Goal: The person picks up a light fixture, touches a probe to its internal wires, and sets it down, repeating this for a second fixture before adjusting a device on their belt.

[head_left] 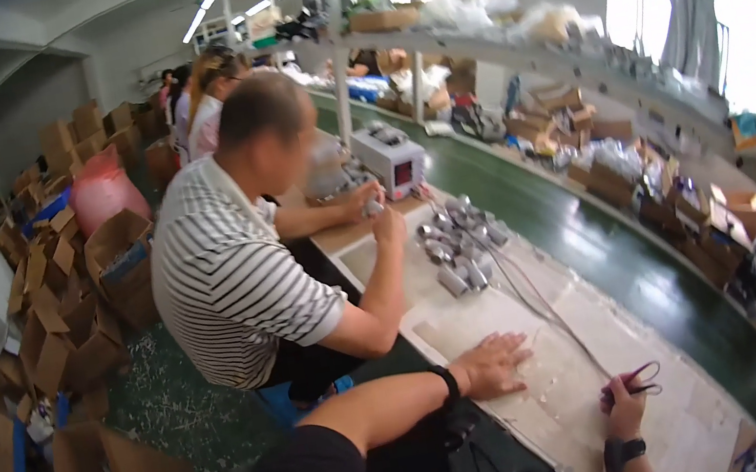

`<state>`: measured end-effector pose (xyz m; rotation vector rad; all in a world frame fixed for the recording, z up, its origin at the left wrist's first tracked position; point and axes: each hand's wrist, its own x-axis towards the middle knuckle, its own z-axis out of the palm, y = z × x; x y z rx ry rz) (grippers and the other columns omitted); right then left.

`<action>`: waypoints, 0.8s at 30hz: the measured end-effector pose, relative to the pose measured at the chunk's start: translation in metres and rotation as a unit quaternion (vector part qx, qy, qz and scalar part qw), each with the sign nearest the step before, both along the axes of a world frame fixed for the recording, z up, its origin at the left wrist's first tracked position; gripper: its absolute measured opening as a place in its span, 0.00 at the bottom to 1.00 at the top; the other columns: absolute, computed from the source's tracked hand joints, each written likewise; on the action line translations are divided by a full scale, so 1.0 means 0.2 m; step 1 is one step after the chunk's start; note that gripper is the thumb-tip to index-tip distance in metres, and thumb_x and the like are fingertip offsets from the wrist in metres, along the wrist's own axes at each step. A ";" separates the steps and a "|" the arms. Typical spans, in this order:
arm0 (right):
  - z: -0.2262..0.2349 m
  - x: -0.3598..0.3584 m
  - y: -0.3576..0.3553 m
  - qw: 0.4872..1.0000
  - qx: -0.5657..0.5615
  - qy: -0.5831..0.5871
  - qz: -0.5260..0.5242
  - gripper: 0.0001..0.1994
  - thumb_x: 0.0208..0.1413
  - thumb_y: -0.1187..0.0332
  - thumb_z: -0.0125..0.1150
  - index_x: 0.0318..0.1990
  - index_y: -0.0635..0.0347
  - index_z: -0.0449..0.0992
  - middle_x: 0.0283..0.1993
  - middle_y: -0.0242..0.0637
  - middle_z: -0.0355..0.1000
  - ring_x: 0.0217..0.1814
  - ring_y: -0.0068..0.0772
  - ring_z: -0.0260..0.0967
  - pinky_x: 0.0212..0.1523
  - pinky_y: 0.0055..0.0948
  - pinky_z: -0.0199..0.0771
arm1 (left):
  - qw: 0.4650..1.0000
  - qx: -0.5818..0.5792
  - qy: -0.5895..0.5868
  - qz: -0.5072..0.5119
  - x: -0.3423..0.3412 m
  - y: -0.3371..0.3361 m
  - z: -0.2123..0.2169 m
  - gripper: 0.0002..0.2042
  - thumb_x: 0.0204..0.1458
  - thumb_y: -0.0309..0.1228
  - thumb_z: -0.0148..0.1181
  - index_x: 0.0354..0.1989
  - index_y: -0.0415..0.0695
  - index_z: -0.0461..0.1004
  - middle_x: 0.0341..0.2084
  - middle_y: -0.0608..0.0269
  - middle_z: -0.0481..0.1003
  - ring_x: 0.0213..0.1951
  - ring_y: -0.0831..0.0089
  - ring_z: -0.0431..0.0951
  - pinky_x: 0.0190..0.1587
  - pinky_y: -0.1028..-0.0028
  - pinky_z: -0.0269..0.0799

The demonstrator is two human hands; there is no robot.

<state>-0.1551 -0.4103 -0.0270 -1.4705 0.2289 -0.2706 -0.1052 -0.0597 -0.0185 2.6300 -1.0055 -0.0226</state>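
Observation:
My left hand (495,364) lies flat on the pale worktop (556,361) with its fingers spread, holding nothing. Further right, my right hand (625,406) is closed around thin cable leads (565,325). Dark loops stick out past its fingers; whether they belong to the leads or to a small tool I cannot tell. The leads run back across the worktop towards a white boxy device (389,160) with a dark display. Beyond my left hand sits a loose cluster of silver cylindrical parts (460,241).
On my left a seated co-worker in a striped shirt (224,260) holds a small silver part in both hands. A green conveyor belt (586,238) runs along the worktop's far side. Open cardboard boxes (67,335) crowd the floor at left; a loaded shelf (504,33) stands beyond.

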 end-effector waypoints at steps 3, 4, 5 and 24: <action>0.05 0.00 0.00 0.999 -0.017 0.001 0.029 0.03 0.67 0.72 0.60 0.40 0.59 0.74 0.27 0.35 0.75 0.21 0.24 0.68 0.20 0.23 0.65 | 0.998 -0.040 -0.040 -0.012 0.04 0.02 -0.05 0.36 0.61 0.57 0.57 0.70 0.43 0.68 0.75 0.41 0.56 0.75 0.45 0.58 0.76 0.50 0.51; 0.05 0.00 0.00 1.000 -0.014 0.015 0.024 0.03 0.67 0.72 0.60 0.40 0.59 0.74 0.27 0.35 0.75 0.21 0.24 0.68 0.20 0.23 0.65 | 0.998 -0.041 -0.046 -0.010 0.03 0.02 -0.02 0.35 0.61 0.57 0.57 0.69 0.43 0.69 0.74 0.41 0.58 0.74 0.45 0.59 0.75 0.50 0.51; 0.04 0.00 0.01 0.999 -0.020 0.014 0.026 0.03 0.67 0.73 0.61 0.40 0.59 0.74 0.27 0.35 0.75 0.21 0.24 0.68 0.20 0.23 0.65 | 0.998 -0.042 -0.053 -0.007 0.02 0.01 0.01 0.34 0.61 0.56 0.58 0.68 0.42 0.69 0.73 0.42 0.60 0.74 0.45 0.60 0.75 0.50 0.51; 0.06 -0.06 -0.05 0.994 -0.014 0.051 0.094 0.03 0.65 0.72 0.64 0.41 0.59 0.75 0.31 0.34 0.76 0.27 0.22 0.69 0.28 0.21 0.68 | 0.999 -0.019 -0.040 -0.010 0.04 -0.01 0.11 0.32 0.60 0.50 0.63 0.68 0.44 0.68 0.72 0.44 0.62 0.73 0.47 0.61 0.74 0.51 0.53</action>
